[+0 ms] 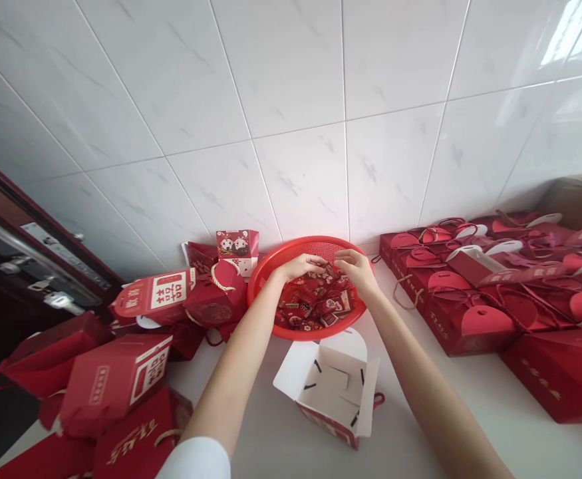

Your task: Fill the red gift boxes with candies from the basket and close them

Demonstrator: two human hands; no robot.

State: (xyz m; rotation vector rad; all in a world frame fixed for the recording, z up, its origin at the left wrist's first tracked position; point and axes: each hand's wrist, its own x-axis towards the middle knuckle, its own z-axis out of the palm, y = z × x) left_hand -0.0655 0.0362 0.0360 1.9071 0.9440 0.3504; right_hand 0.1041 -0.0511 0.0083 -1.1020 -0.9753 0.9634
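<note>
A red plastic basket [315,334] holds a pile of small red-wrapped packets [310,303]. My left hand [303,266] is over the back of the pile, fingers stretched to the right and slightly apart, with no held thing visible. My right hand [356,267] faces it from the basket's right side; its fingers are curled inward over the packets. Whether a packet sits between those right fingertips is too small to tell. In front of the basket stands a gift box [333,382] with its flaps spread, showing a white inside with dark slits and no contents.
Red gift boxes [121,379] are heaped on the left of the white table [271,439]. Rows of closed red boxes [450,306] with cord handles fill the right side. A tiled wall [300,179] rises behind, and a cardboard carton [577,203] stands far right.
</note>
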